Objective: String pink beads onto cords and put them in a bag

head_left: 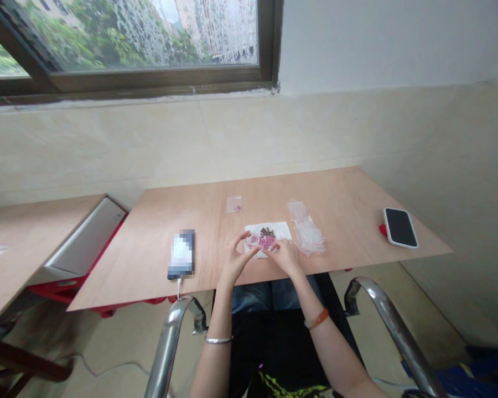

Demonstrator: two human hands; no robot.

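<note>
A white sheet of paper (284, 226) lies on the table in front of me. On it are a heap of pink beads (266, 241) and several small dark brown pieces (267, 231). My left hand (233, 258) curves its thumb and index finger around a small clear, pinkish thing (253, 240) at the paper's left side; its exact kind is unclear. My right hand (285, 256) pinches at the paper's front edge, its fingertips close to my left thumb tip. Whatever is in that pinch is too small to make out.
Clear plastic bags (309, 232) lie right of the paper. A small bag with purple bits (234, 204) lies behind it. One phone (181, 254) with a cable is at left, another phone (400, 228) at far right. Metal armrests (172, 342) flank me below the wooden table (182, 204).
</note>
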